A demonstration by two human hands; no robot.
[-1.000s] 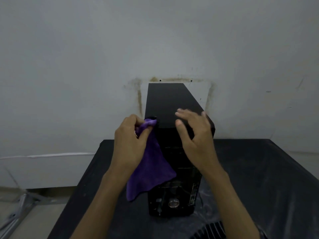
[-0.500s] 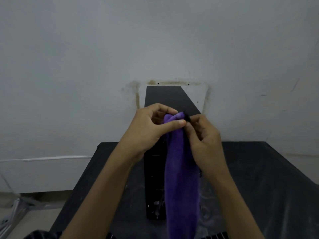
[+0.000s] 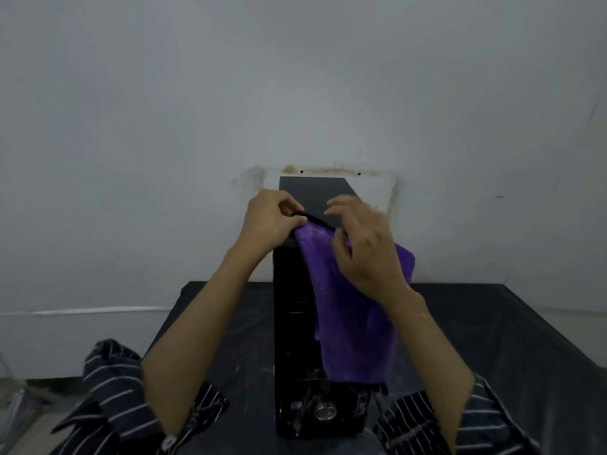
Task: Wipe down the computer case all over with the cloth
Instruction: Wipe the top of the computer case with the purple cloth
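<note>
Cloth (image 3: 348, 307) unbunched.
My left hand (image 3: 269, 224) and right hand (image 3: 368, 254) now pinch its top edge apart, ready to wipe the case (image 3: 312, 192).

purple cloth (image 3: 354, 316) hides right side of case (image 3: 292, 323) front; right hand (image 3: 368, 254) blurry, grip unclear; striped sleeves (image 3: 108, 389) cut off at bottom

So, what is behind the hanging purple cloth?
The tall black computer case: its left strip and bottom part show beside and below the purple cloth. The rest of its near face is covered and cannot be seen.
</note>
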